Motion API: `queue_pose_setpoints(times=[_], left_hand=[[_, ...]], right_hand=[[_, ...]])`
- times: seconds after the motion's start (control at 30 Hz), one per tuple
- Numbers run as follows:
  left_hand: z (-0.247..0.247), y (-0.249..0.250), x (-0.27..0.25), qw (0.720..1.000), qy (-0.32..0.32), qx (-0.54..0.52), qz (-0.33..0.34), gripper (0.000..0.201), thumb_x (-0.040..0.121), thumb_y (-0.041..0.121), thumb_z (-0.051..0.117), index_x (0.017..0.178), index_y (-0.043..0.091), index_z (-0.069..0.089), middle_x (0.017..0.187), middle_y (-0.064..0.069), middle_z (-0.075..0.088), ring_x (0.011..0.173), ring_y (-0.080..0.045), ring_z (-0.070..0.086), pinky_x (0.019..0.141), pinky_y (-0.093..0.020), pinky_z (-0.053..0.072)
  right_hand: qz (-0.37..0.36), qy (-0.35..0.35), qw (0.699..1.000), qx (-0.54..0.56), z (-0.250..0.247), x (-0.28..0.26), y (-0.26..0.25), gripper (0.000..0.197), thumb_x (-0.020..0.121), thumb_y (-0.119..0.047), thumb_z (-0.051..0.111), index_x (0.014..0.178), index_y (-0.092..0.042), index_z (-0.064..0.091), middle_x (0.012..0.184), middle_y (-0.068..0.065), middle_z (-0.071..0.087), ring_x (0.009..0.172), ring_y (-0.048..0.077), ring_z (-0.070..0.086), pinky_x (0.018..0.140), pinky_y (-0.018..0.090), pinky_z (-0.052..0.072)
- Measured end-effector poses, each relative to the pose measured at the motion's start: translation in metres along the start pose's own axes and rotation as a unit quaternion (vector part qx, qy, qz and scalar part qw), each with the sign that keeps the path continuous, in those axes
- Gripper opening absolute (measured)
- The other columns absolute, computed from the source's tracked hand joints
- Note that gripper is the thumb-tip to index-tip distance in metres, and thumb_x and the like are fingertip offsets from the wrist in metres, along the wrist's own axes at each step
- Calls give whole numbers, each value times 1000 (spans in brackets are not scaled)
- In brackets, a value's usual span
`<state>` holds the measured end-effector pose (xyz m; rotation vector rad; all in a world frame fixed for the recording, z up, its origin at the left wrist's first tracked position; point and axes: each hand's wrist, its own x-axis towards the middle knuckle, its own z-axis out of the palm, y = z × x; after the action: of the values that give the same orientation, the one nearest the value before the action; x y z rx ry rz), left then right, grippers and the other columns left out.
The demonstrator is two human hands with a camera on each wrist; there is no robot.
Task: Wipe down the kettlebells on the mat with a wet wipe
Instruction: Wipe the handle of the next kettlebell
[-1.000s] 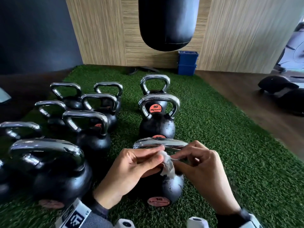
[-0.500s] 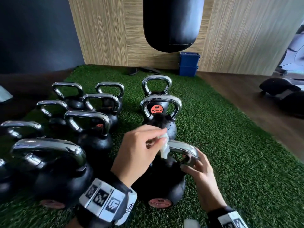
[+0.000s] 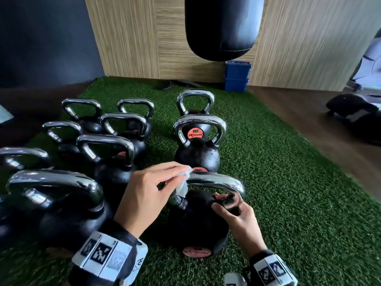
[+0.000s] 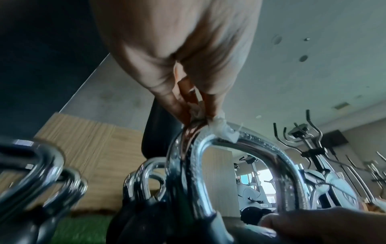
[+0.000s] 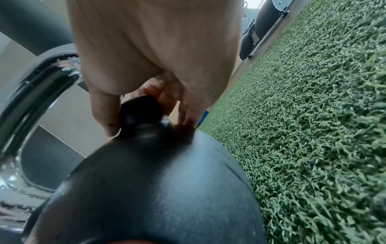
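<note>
Chrome gleams on the handle (image 3: 216, 181) of the nearest kettlebell (image 3: 198, 228), which stands on the green turf mat (image 3: 288, 193). The left hand (image 3: 148, 195) pinches a white wet wipe (image 3: 183, 182) between thumb and fingertips and presses it against the left end of that handle; the left wrist view shows the wipe (image 4: 221, 130) bunched on the bar's top corner. The right hand (image 3: 237, 215) curls around the right base of the handle, where chrome meets the black body. Just behind this kettlebell stands one marked 20 (image 3: 195, 149), and further kettlebells (image 3: 107, 157) cluster to its left on the mat.
</note>
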<state>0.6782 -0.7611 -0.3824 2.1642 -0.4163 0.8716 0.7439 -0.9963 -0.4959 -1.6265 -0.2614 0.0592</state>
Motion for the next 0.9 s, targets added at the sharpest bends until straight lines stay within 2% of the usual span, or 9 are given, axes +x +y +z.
queue_pose_setpoints(times=[0.1,0.17,0.23,0.37,0.47,0.57,0.7,0.77,0.9], left_hand=[[2,-20,-15,988,52,-100,-103,23,90,17,73,112,24,77,113,15,75,105,-6,72,90,-21,57],[5,-32,-27,967,85,-161,-177,24,88,21,72,111,26,75,108,12,76,100,-6,73,85,-13,55],[10,-40,-38,956,108,-184,-201,25,88,21,71,112,26,74,104,13,77,96,-3,74,82,-8,53],[24,-52,-58,947,150,-215,-188,26,91,17,71,117,21,75,112,7,76,103,-12,74,89,-18,56],[38,-59,-77,906,179,-270,-273,28,87,26,74,115,29,76,111,-1,77,105,-18,73,90,-24,57],[53,-58,-88,868,199,-314,-328,27,78,25,76,103,35,80,106,-7,78,100,-20,75,82,-24,60],[52,-55,-90,868,192,-312,-335,24,77,28,85,100,33,81,104,-4,78,101,-18,75,83,-22,59],[51,-48,-90,900,177,-263,-300,28,77,32,87,103,26,81,101,2,79,100,-12,75,83,-16,57],[54,-44,-80,920,197,-181,-288,42,67,28,90,105,12,79,90,4,80,87,-11,77,73,-16,59]], right_hand=[[12,-1,1000,2,0,0,1,40,68,-50,84,99,-27,76,96,-3,78,92,16,75,83,39,62],[14,-2,1000,-5,-1,1,1,39,68,-50,84,98,-27,76,96,-4,78,92,16,75,84,43,61],[11,-4,1000,-12,-1,1,-1,37,67,-50,83,98,-30,76,95,-4,79,91,15,75,85,43,61],[2,-10,1000,-20,-4,2,-6,34,70,-43,84,100,-29,77,94,-5,79,93,14,74,85,38,60],[-4,-13,999,-35,-5,2,-10,34,69,-43,82,100,-29,77,94,-6,79,92,12,74,86,37,60],[-1,-15,999,-47,-6,3,-12,35,68,-45,82,100,-29,78,94,-6,79,91,12,74,86,38,60],[-1,-22,998,-57,-8,2,-12,38,66,-48,85,100,-31,78,93,-9,78,90,8,74,81,29,59],[4,-23,998,-62,-10,3,-13,42,62,-50,88,96,-27,78,93,-7,78,89,11,74,79,27,59],[33,-26,997,-68,-13,4,-13,72,44,-55,92,98,-12,72,107,5,73,101,22,69,92,42,56]])
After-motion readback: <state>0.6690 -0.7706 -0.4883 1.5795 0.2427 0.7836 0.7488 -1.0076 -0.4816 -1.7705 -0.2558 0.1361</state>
